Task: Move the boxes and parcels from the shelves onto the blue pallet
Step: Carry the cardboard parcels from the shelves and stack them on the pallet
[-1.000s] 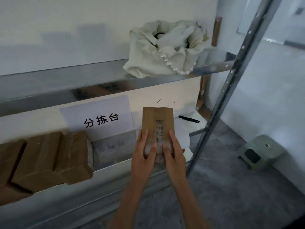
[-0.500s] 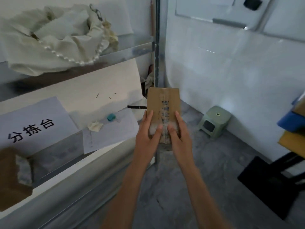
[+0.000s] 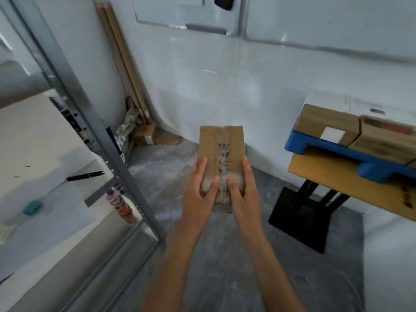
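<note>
Holding a parcel [image 3: 221,154] in both hands above the floor.

Head view: the parcel is gripped at its near end, left hand [image 3: 199,194] and right hand [image 3: 244,194] clamped on its sides, thumbs laid on top. Right of the parcel, a blue pallet [image 3: 315,149] bears boxes [image 3: 326,122]; left of it, a shelf [image 3: 99,190] carries a pen [image 3: 85,176].

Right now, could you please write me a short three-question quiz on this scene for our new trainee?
1. True or false: both hands hold the parcel.
2. Which side of the view shows the blue pallet: A left, B right?
3. Fill in: a black ___ lies on the shelf.

Key: 1 true, the left hand and right hand each have a grip on it. 2 B; boxes already sit on it. 3 pen.
</note>
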